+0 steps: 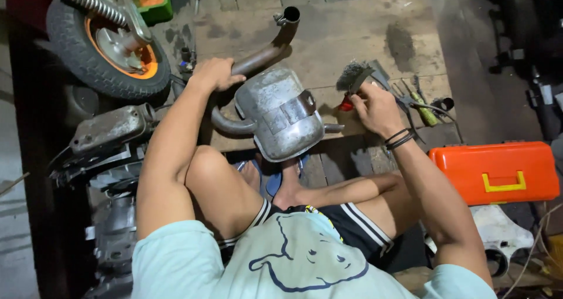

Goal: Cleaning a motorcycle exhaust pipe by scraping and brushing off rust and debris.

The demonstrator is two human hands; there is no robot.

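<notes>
Head view: exhaust muffler on the wooden floor, both hands occupied.
My left hand grips the muffler's rusty pipe; my right hand holds a wire brush just beside the grey muffler; orange toolbox to the right.

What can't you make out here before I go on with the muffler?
Head view only:
- Left hand covers part of the exhaust pipe it grips.
- Right hand hides the wire brush handle.
- Muffler underside faces away.
- Scooter wheel is cut by the top edge.
- Hand tools beside the brush are too small to identify.
</notes>
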